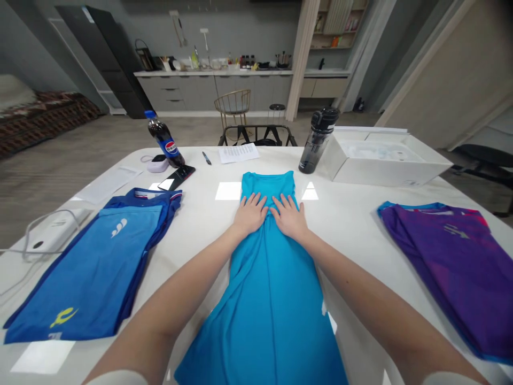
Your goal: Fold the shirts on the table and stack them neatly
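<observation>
A turquoise garment (272, 299) lies lengthwise down the middle of the white table, its narrow end away from me and its wider part reaching the bottom of the view. My left hand (251, 213) rests palm down on its upper part, fingers spread. Beside it, my right hand (289, 216) lies flat on the same cloth, fingers also apart. The thumbs are close together, and creases run in the fabric below them. A folded blue shirt (108, 251) is at the left, and a folded purple shirt (452, 262) at the right.
Behind the garment stand a dark tumbler (318, 140), an open white box (385, 158) and a cola bottle (165, 140). A phone (177, 177), a pen (206, 158), a printed sheet (239, 153) and a power strip (54, 232) with cables also lie on the table (192, 235).
</observation>
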